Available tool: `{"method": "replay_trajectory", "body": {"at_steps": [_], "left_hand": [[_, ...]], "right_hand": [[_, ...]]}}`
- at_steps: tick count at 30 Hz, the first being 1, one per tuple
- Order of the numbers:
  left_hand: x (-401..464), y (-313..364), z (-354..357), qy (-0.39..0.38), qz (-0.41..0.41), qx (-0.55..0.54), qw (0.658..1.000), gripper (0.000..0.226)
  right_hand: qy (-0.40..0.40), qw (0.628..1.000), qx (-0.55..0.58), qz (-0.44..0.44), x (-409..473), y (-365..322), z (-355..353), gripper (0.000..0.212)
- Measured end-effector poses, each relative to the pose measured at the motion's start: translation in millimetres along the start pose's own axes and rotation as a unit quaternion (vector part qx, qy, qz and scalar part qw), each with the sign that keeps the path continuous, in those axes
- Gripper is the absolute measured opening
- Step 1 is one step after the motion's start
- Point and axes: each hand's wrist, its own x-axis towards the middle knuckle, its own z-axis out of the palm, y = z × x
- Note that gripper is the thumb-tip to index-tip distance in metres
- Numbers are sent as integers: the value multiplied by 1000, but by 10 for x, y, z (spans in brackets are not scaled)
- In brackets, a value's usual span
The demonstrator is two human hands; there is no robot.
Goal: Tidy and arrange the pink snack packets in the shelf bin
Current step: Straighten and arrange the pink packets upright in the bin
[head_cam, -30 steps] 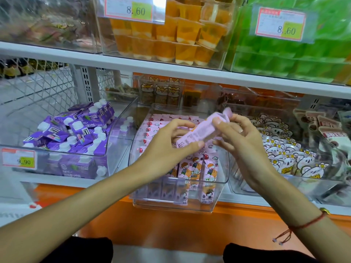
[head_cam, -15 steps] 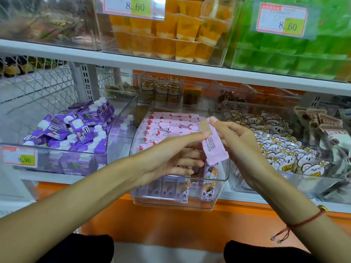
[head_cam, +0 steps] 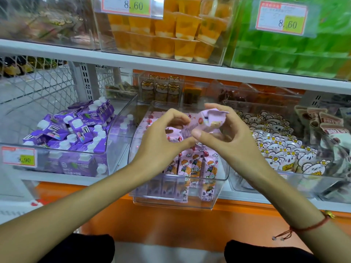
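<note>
The shelf bin [head_cam: 176,201] is clear, glossy hard plastic, smooth-walled and catching reflections. The pink snack packets [head_cam: 191,166] in it are thin printed film with a soft sheen; the held packet [head_cam: 207,121] looks creased. The purple cartons [head_cam: 76,130] look like coated card with white plastic caps. The shelf edge [head_cam: 76,56] is smooth white painted metal, and behind stands wire mesh [head_cam: 38,86]
</note>
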Motion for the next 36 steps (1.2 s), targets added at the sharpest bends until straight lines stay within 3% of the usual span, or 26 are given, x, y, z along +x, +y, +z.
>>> {"method": "replay_trajectory", "body": {"at_steps": [2,5,10,13,16,18,22,25,27,29,32,36], "left_hand": [[-24,20,15,33,40,62,997,28],[-30,29,25,33,71,118,990,33],[7,-124,-52,-115,-18,208,971,55],[5,-186,-80,-153,-26,274,949,48],[23,-211,-96,-168,-14,276,946,33],[31,-216,-101,-184,4,292,938,24],[39,-251,-90,-199,17,322,926,20],[37,-265,-84,-196,18,327,925,19],[31,-274,-90,-192,15,327,925,18],[28,-282,-104,-189,7,326,926,18],[30,-291,-131,-196,-10,323,926,16],[17,-291,-106,-175,5,310,934,21]], "right_hand": [[58,995,-77,-13,0,-44,36,43],[80,988,-132,-33,22,-89,25,30],[47,985,-161,45,93,-92,-244,26],[-8,984,-168,58,109,-74,-395,28],[-127,971,-197,45,98,-119,-445,25],[-194,946,-256,30,104,-127,-405,25],[-240,875,-420,-14,162,-68,-224,27],[-223,859,-459,-43,187,-50,-91,29],[-223,853,-467,-60,199,-31,-33,41],[-220,862,-452,-64,194,5,-29,46],[-187,877,-438,-63,109,76,-68,44],[-129,848,-503,-102,-21,211,10,34]]}}
